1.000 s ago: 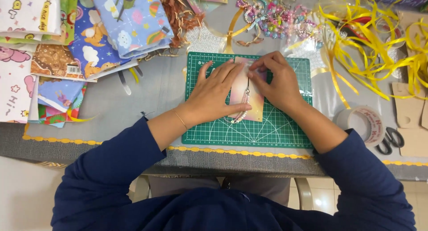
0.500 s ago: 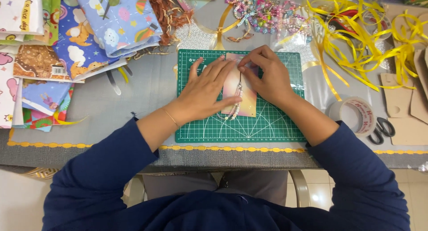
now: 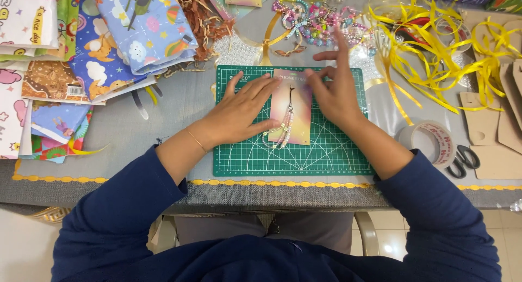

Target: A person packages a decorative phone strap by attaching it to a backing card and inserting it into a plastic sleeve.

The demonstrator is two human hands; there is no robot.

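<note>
Left hand (image 3: 239,114) flat on card (image 3: 291,105); right hand (image 3: 336,89) beside, fingers spread

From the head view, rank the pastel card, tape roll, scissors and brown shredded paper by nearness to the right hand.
1. Pastel card, touching the right hand, on the mat.
2. Tape roll, right of the mat.
3. Scissors, just beyond the tape.
4. Brown shredded paper, far upper left.

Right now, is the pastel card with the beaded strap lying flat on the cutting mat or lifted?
Flat. The pastel card lies on the green cutting mat; the left hand presses beside it, flat.
</note>
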